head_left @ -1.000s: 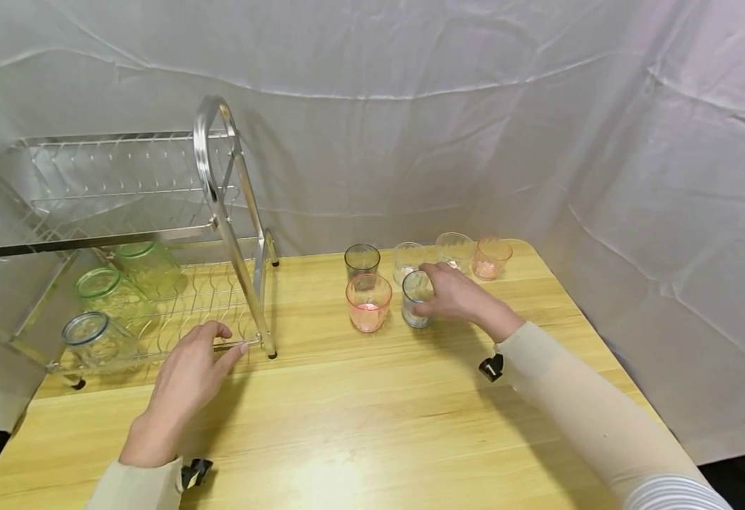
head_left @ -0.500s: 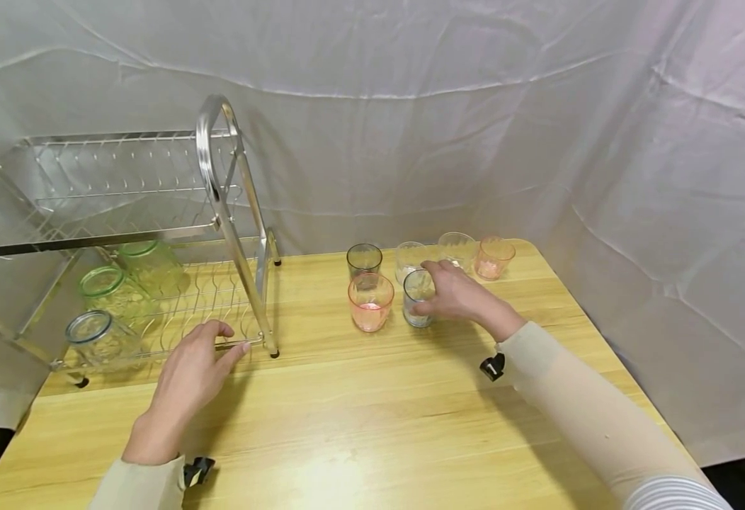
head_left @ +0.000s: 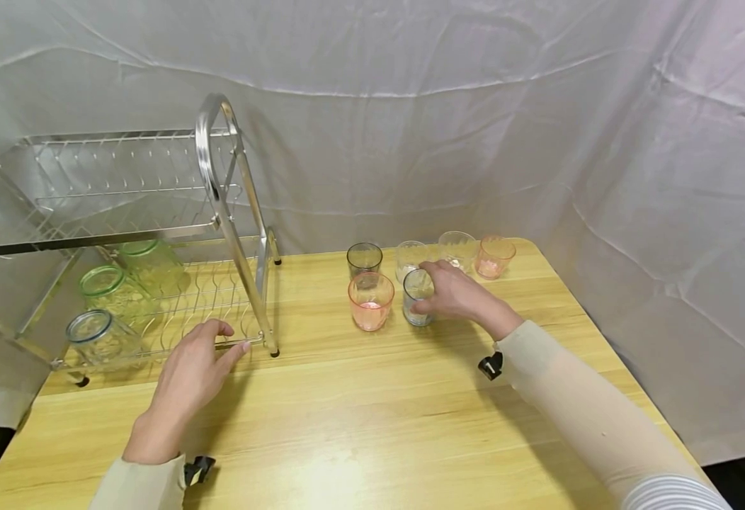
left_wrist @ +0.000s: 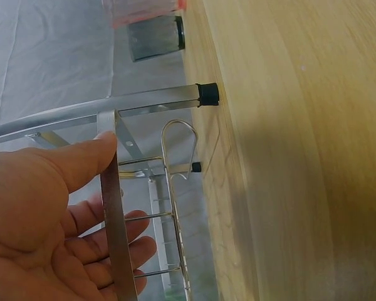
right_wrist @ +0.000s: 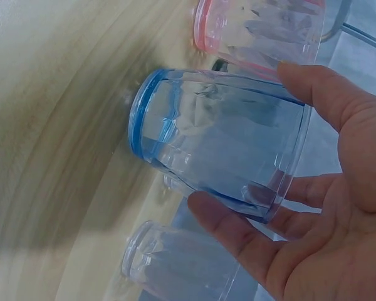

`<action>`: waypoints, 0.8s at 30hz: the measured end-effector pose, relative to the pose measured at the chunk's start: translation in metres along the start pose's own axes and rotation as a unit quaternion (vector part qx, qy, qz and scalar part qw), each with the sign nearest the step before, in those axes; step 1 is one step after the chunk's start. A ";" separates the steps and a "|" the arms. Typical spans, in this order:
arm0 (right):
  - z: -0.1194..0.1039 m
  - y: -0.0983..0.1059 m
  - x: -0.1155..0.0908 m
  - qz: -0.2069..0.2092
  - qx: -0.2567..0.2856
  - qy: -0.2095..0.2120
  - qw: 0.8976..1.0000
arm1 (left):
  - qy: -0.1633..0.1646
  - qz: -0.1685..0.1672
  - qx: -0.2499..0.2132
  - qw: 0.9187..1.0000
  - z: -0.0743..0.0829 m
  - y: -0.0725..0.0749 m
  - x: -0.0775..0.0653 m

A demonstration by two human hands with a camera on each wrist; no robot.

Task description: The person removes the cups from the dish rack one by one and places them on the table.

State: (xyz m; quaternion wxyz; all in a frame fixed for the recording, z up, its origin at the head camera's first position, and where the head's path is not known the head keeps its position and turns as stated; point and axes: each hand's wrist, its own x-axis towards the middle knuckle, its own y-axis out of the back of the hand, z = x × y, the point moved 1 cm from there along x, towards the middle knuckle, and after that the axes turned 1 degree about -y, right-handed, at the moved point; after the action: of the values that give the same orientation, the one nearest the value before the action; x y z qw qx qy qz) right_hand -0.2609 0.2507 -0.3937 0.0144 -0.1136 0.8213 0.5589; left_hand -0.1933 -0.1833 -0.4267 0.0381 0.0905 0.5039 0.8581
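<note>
My right hand (head_left: 454,292) holds a clear blue-tinted drinking glass (right_wrist: 219,135) near its rim, thumb on one side and fingers on the other. The glass stands upright on the wooden table. Just left of it is a pink glass (head_left: 370,312), with a dark grey glass (head_left: 364,258) behind that. At the left, my left hand (head_left: 195,375) grips the front lower bar of a metal dish rack (head_left: 239,265). In the left wrist view the thumb lies on the flat bar (left_wrist: 114,213) and the fingers reach behind it.
On the rack's lower tier sit two green glasses (head_left: 107,294) and a blue-rimmed glass (head_left: 101,338), all tilted. Two clear glasses (head_left: 457,248) and another pink glass (head_left: 493,258) stand at the back right of the table (head_left: 360,418). Grey cloth (head_left: 379,127) hangs behind.
</note>
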 end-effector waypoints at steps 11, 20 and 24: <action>-0.001 0.001 0.001 0.002 -0.003 0.014 1.000 | 0.003 -0.002 -0.001 1.000 0.000 0.000 0.000; -0.002 0.002 0.002 -0.003 -0.002 0.011 1.000 | 0.004 -0.006 -0.002 1.000 0.001 0.001 0.000; -0.004 0.003 0.001 -0.008 -0.001 0.015 1.000 | 0.005 -0.008 -0.005 1.000 0.001 0.002 0.000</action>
State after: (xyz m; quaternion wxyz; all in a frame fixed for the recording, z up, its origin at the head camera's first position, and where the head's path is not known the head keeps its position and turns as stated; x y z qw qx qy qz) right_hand -0.2624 0.2481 -0.3902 0.0064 -0.1282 0.8200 0.5578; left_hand -0.1929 -0.1832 -0.4247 0.0434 0.0822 0.5006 0.8607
